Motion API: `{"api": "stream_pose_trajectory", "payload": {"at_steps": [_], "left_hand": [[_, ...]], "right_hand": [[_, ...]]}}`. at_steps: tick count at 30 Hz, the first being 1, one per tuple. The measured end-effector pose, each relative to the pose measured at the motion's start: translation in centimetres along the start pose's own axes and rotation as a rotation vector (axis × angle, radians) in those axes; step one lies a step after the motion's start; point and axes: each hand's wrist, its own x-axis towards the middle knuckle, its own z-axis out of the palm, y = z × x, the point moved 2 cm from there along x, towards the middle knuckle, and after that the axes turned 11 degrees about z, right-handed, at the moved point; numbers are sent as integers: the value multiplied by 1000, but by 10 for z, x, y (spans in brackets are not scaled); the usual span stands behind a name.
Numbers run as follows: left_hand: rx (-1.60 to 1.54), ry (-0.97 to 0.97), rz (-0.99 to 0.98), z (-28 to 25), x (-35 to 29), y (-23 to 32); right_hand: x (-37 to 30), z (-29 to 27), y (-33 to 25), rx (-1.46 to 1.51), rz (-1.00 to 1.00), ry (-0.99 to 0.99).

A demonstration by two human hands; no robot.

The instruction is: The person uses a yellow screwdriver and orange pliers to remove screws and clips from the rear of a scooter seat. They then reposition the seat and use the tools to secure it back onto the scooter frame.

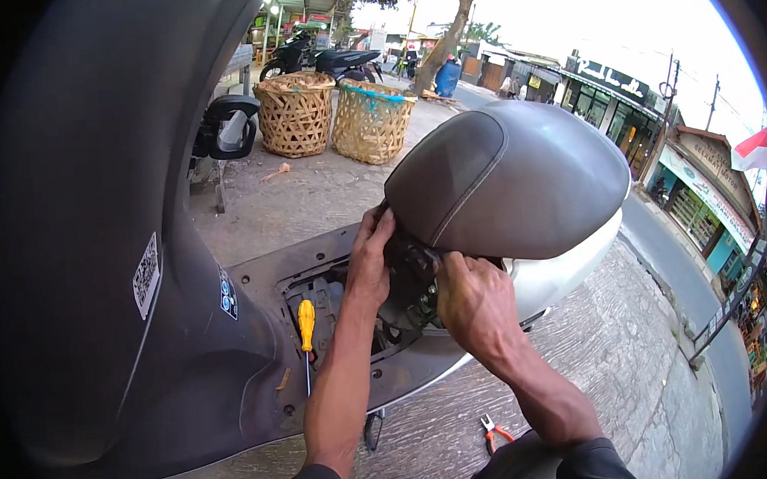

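Note:
Both my hands are in the open front of a motor scooter's body, just below its dark brown seat (519,180). My left hand (369,258) is bent round the left side of the gap, its fingertips partly hidden under the seat's front. On the right side, my right hand (477,295) is closed, with its fingers curled inward against the dark mechanical parts (419,281); what they grip is hidden. A yellow-handled screwdriver (306,326) lies over the uncovered opening in the footboard (306,259), left of my left forearm.
Orange-handled pliers (495,433) lie on the paved ground near my knee. The scooter's tall front shield (81,255) rises at the left. Beyond the scooter stand two woven baskets (295,118) and a parked motorbike (340,64). A road runs along the right.

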Motion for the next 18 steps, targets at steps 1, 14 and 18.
{"api": "stream_pose_trajectory", "payload": {"at_steps": [1, 14, 18], "left_hand": [[-2, -17, 20, -3, 3, -4], [6, -13, 87, -14, 9, -18], [-2, -11, 88, -18, 9, -15]], "right_hand": [[3, -1, 1, -3, -27, 27], [17, -13, 2, 55, 163, -103], [11, -10, -5, 42, 180, -93]]}}
